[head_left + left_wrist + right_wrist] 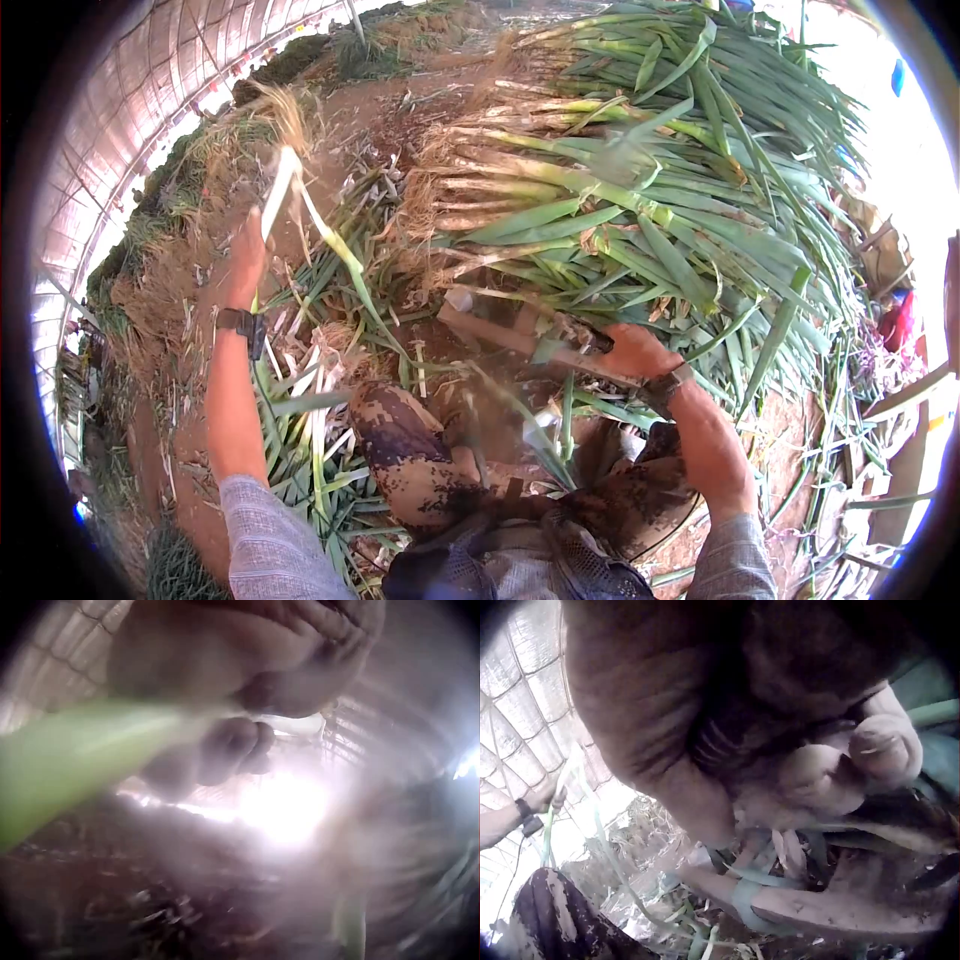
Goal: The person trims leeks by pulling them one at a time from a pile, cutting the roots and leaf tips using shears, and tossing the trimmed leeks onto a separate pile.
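My left hand [248,262] is raised at the left of the head view and grips a long green onion [278,190], its roots pointing up. From the top of it a bent green stalk [345,255] droops to the right. Close up in the left wrist view, the pale green stem [82,750] runs into the curled fingers. Over a wooden frame [530,345] in front of my knees, my right hand [640,355] has its fingers bent. The right wrist view has those fingertips [825,780] just above the wood; I cannot tell whether they hold anything.
A big heap of green onions [640,200] lies ahead and to the right, roots toward the left. Trimmed onions [320,420] lie beside my left knee [400,440]. Loose leaves and debris [390,110] cover the soil, and a curved plastic wall [130,110] rises at left.
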### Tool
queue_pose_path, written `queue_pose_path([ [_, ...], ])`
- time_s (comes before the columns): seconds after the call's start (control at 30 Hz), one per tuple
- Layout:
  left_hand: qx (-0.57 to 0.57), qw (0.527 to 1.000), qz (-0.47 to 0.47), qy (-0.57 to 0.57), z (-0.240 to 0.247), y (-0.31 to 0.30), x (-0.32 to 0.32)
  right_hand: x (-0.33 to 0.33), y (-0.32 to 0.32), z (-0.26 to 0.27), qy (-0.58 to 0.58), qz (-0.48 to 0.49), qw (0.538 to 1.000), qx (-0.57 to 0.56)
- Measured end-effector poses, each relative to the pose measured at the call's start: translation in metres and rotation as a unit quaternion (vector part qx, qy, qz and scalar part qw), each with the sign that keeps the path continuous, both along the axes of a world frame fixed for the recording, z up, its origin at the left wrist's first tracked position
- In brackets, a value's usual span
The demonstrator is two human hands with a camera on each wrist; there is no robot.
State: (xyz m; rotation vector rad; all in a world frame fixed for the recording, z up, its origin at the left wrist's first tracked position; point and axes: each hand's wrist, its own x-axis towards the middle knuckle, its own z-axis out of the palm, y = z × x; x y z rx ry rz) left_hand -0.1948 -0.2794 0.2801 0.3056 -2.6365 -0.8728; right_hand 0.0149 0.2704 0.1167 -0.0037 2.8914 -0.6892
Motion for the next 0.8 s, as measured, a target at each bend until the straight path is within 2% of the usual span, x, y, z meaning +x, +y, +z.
queue_pose_path([
  [0.03,-0.153,0.988,0.021,-0.015,-0.020,-0.019,-0.004,0.004,-0.002,0.012,0.024,0.020,0.999,-0.040],
  [0.1,-0.282,0.959,-0.030,0.018,-0.084,-0.054,0.001,0.004,-0.001,0.013,0.050,0.039,0.995,-0.080],
  [0.17,-0.258,0.961,-0.065,-0.079,-0.123,-0.055,0.001,-0.004,0.013,0.001,0.062,0.047,0.991,-0.107],
  [0.2,-0.168,0.979,-0.094,-0.072,-0.130,-0.032,0.004,-0.002,0.015,0.003,0.032,-0.042,0.985,-0.164],
  [0.23,-0.168,0.974,-0.121,-0.087,-0.132,-0.006,0.003,-0.002,0.013,0.014,0.055,-0.072,0.969,-0.230],
  [0.27,-0.173,0.973,-0.149,-0.021,-0.135,0.022,0.004,-0.002,0.009,0.025,0.076,-0.099,0.948,-0.293],
  [0.3,-0.152,0.965,-0.213,0.019,-0.131,0.051,0.002,-0.003,0.006,0.029,0.078,-0.096,0.950,-0.286],
  [0.37,-0.108,0.964,-0.237,0.044,-0.116,0.120,-0.004,0.001,0.000,0.034,-0.007,-0.150,0.924,-0.352],
  [0.4,-0.084,0.962,-0.258,-0.035,-0.093,0.158,-0.002,0.007,-0.015,0.053,-0.001,-0.110,0.905,-0.412],
  [0.47,-0.070,0.950,-0.299,-0.054,-0.080,0.219,-0.019,-0.009,0.004,-0.020,-0.024,-0.060,0.786,-0.614],
  [0.53,-0.099,0.938,-0.333,-0.013,-0.067,0.273,-0.028,0.001,-0.003,0.009,0.088,0.078,0.841,-0.529],
  [0.57,-0.107,0.911,-0.397,0.040,-0.064,0.299,-0.033,0.001,-0.005,0.021,0.032,-0.016,0.930,-0.367],
  [0.6,-0.114,0.878,-0.457,0.093,-0.061,0.324,-0.037,0.006,-0.014,0.041,0.079,-0.024,0.925,-0.372],
  [0.63,-0.181,0.859,-0.475,0.055,-0.052,0.347,-0.043,0.006,-0.012,0.043,0.081,-0.070,0.910,-0.401],
  [0.67,-0.178,0.870,-0.458,0.025,-0.049,0.368,-0.042,0.008,-0.010,0.041,0.084,-0.117,0.891,-0.429],
  [0.73,-0.187,0.854,-0.460,0.151,-0.071,0.404,-0.061,0.009,-0.003,0.038,0.096,-0.134,0.896,-0.413],
  [0.8,-0.150,0.868,-0.440,0.172,-0.082,0.417,-0.065,0.011,0.001,0.035,0.106,-0.150,0.898,-0.399],
])
